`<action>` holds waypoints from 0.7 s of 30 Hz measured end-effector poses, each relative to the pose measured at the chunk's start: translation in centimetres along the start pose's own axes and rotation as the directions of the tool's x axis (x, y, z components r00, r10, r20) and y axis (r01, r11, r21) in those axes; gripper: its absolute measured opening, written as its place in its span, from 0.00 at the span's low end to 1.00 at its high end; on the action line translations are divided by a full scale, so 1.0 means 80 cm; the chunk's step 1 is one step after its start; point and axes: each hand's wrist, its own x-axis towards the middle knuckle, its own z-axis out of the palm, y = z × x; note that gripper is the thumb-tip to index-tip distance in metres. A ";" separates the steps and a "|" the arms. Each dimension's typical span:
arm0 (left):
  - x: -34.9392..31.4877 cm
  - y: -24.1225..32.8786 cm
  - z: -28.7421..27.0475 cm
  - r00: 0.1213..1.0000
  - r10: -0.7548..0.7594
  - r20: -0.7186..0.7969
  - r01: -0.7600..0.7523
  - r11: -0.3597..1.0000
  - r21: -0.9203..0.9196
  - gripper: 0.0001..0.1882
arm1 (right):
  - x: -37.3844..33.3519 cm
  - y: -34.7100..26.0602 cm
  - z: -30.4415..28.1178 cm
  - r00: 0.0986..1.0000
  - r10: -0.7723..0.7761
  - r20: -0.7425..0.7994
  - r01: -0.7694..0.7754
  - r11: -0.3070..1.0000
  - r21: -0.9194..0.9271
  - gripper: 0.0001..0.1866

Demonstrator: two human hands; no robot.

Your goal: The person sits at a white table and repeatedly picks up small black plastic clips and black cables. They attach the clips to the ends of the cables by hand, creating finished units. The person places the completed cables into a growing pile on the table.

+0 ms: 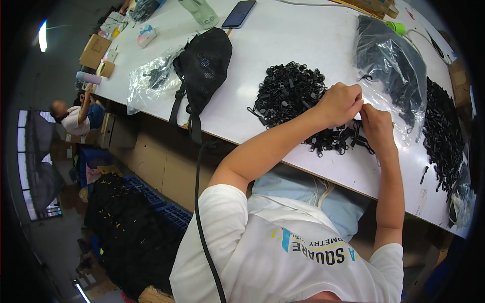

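Head camera looks down on a white worktable (293, 35), where the person's two bare hands meet at the fingertips above the near part of a heap of small black looped pieces (288, 93). The left hand (341, 105) is curled almost like a fist, with the fingers bent in and the thumb side turned to the other hand. The right hand (379, 129) comes from the right side, its thumb and forefinger pressed together just beside the left fingertips. Both grips look closed, but I cannot tell whether a piece is pinched between the fingers, because that spot is too small and partly covered. The heap lies under and to the left of the left forearm, and some loose pieces spread below the wrist, near the table edge.

To the right of the hands there is a transparent plastic bag (391, 65) with dark contents, and beyond it a second black pile (442, 136) stretches along the right part of the table. On the left side lies a black mesh pouch (207, 65) with a strap hanging over the edge, beside a flat clear bag (141, 83). At the far side are a dark phone (239, 13) and a translucent green bottle (202, 14). Farther left, another person (76, 121) sits near the table end, close to a cardboard box (95, 51)
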 end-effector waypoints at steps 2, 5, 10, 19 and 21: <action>0.000 0.002 -0.002 0.998 -0.057 0.015 0.058 0.994 -0.088 0.09 | 0.002 -0.009 -0.001 0.997 0.031 -0.070 -0.030 0.999 0.013 0.04; 0.003 0.006 -0.006 0.996 -0.088 -0.006 0.085 0.981 -0.175 0.10 | 0.006 -0.020 -0.004 0.984 0.067 -0.162 -0.054 0.995 0.080 0.04; 0.007 0.008 -0.014 0.983 -0.181 0.033 0.183 0.975 -0.123 0.14 | 0.003 -0.011 -0.006 0.982 0.098 -0.159 -0.080 0.990 0.115 0.04; 0.010 -0.006 -0.024 0.962 -0.204 0.182 0.258 0.896 -0.361 0.13 | 0.003 -0.011 -0.007 0.976 -0.097 -0.196 0.120 0.987 0.110 0.07; 0.010 0.005 -0.023 0.987 -0.161 -0.012 0.154 0.964 -0.216 0.12 | 0.002 -0.010 -0.010 0.982 -0.071 -0.174 0.098 0.984 0.149 0.06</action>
